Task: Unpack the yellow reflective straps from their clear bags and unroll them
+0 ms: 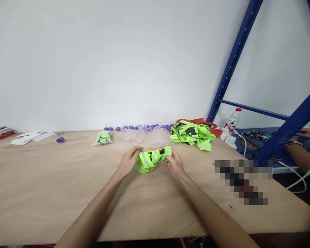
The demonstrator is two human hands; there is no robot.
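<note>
A folded bundle of neon yellow-green reflective straps (147, 161) with silver stripes and black parts is held above the middle of the table, between my two hands. My left hand (129, 162) is closed at its left end, the fingers partly hidden behind it. On the right end, my right hand (176, 164) grips the straps with the thumb in front. Just beyond lie clear plastic bags (157, 137). To their left is a bag packed with similar straps (103, 137); to their right sits a loose heap of reflective straps (192, 133) on red plastic.
Small purple rolls (134, 127) line the wall, with one purple roll (60, 140) apart on the left. White papers (31, 137) lie far left. A water bottle (233, 119) stands by the blue rack post (229, 72). Another person's arm (301, 153) shows at right. A pixelated patch covers something (241, 182).
</note>
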